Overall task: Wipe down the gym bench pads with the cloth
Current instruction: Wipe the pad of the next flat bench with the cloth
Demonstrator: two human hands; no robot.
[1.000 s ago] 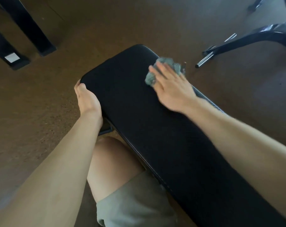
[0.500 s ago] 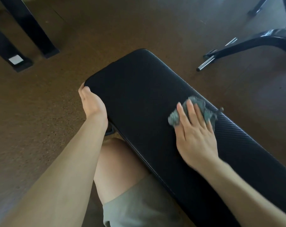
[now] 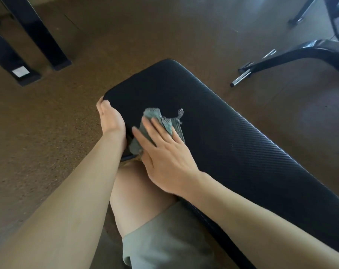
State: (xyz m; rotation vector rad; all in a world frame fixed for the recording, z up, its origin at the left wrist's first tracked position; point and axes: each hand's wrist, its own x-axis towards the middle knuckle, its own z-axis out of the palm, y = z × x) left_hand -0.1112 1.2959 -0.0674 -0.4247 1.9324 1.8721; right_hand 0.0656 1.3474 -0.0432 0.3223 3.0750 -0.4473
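Looking down through the head camera, I see my right hand [image 3: 164, 156] pressing the crumpled grey cloth [image 3: 160, 125] flat onto the black textured bench pad [image 3: 232, 144], fingers straight and slightly spread, near its left edge; my left hand [image 3: 109, 118] grips that edge, likely for steadiness.

The bench pad [image 3: 213, 121] is black with a fine diagonal woven, carbon-fibre-like pattern that catches a pale sheen along its right side; the cloth [image 3: 165, 123] is grey-green with a small knitted, mesh-like texture; the floor [image 3: 48, 133] is brown and speckled with tiny dark flecks; the shorts [image 3: 164, 239] are a plain muted olive-grey; the frame legs [image 3: 38, 35] at upper left are black, one bearing a small white square label [image 3: 20, 71]; the equipment base [image 3: 293, 53] at upper right is glossy black, with a silver metal rod [image 3: 240, 78] beside it.
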